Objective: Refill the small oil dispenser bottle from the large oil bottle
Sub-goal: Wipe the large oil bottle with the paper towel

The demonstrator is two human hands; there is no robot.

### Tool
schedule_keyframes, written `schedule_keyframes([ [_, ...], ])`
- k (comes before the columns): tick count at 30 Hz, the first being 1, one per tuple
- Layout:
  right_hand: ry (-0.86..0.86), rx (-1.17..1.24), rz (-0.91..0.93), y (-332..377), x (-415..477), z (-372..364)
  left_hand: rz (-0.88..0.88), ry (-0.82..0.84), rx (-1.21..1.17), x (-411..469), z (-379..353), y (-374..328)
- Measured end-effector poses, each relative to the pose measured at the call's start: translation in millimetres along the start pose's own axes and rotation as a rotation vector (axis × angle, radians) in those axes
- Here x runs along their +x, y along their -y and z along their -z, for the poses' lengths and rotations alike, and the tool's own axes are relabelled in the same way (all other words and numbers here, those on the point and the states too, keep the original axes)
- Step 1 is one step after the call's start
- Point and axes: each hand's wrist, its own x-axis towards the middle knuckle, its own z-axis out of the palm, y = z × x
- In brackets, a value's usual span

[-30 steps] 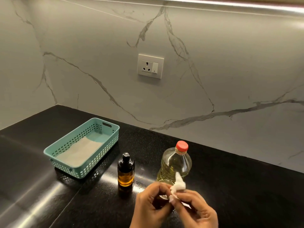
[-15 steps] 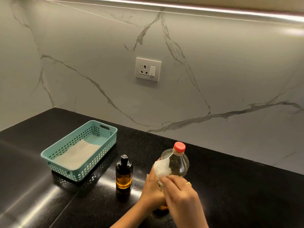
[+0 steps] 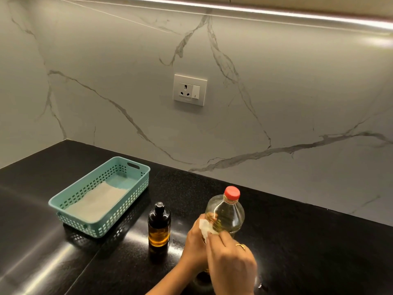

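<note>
Pinches a tissue (image 3: 204,227) against the large oil bottle (image 3: 228,216) with the right hand (image 3: 231,259), probably wiping drips. Grips the bottle's side with the left hand (image 3: 194,243) to steady it (red cap (image 3: 232,192) on). Just left of the hands, on the counter (image 3: 308,241): small dispenser bottle (image 3: 159,225), capped, upright, unobstructed. Farther left, a teal basket (image 3: 63,201), well aside.

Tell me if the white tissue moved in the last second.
Yes. The crumpled white tissue shifted left, toward the small amber bottle, against the large clear oil bottle.
</note>
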Motion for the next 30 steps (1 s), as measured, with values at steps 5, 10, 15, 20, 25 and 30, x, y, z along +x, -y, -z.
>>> schedule_keyframes([
  [5,0.007,0.105,-0.197,-27.8,-8.5,1.7,-0.043,0.021,-0.093,0.4,0.5,3.8],
  [10,-0.02,0.329,-0.086,-24.3,-11.1,-0.1,-0.039,0.009,-0.085,1.0,-0.8,8.2],
  [15,-0.087,0.197,0.081,-0.7,-2.5,-0.3,-0.016,0.004,-0.007,0.6,-0.8,3.8],
  [20,-0.115,-0.003,0.067,6.1,2.7,-3.8,-0.003,0.02,0.001,-0.2,-0.4,-1.2],
  [25,-0.106,0.208,-0.054,-12.1,-10.7,-3.3,-0.015,-0.006,-0.103,0.5,-3.0,8.5],
  [30,0.004,0.889,-0.559,-33.5,-19.4,-13.0,-0.053,0.004,-0.119,3.0,-3.2,16.1],
])
